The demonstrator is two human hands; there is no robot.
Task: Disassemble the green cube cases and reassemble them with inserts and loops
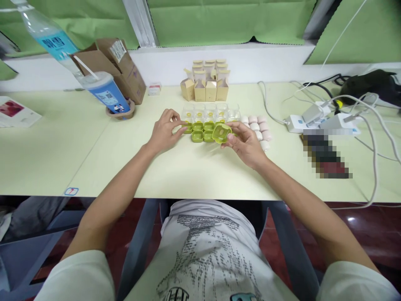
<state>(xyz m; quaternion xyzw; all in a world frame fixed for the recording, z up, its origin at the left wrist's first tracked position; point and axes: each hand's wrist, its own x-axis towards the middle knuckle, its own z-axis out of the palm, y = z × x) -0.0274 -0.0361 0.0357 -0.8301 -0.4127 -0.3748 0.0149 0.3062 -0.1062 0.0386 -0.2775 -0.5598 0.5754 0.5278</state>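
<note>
Our right grip [246,142] held a green cup [222,132] between thumb and fingers, lifted at the near right part of the block of green cups [197,136]. The held cup was yellow-green and somewhat see-through, squarish with rounded corners, and tilted so that we saw its broad face, with a small pale spot near the middle. The block was a deeper green, its shallow, open squares standing in two rows on the pale surface [175,175]. At the left end of its far row we had our left grip [165,133], thumb and forefinger narrowly apart; we could not tell whether they pinched the cup there or only touched it.

Right of the block we saw white and pinkish rounded pieces [254,126], and well to its right a power strip [297,124]. Just behind it stood clear cups [210,113] with yellow marks. Left of it and farther back was a blue drink cup [108,94]; behind it, small tan boxes [211,90] with raised flaps.
</note>
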